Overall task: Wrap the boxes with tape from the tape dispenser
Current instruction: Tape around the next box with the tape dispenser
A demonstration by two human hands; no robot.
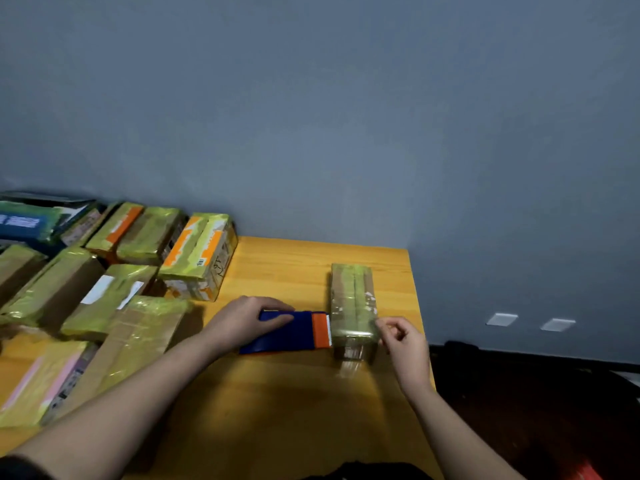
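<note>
A narrow cardboard box [352, 292] covered in glossy yellowish tape lies on the orange wooden table [277, 393], near its right edge. A blue tape dispenser [287, 336] with an orange cutter end lies against the box's left side. My left hand [242, 318] grips the dispenser from above, fingers curled over its top. My right hand [401, 336] is at the near right corner of the box, thumb and fingers pinching what looks like a clear end of tape. The tape itself barely shows.
Several taped boxes [199, 256] crowd the table's left and back left. A long taped box [135, 344] lies beside my left forearm. The table's right edge drops to a dark floor [519, 410]. A grey wall [346, 133] stands behind, with two white sockets [502, 319].
</note>
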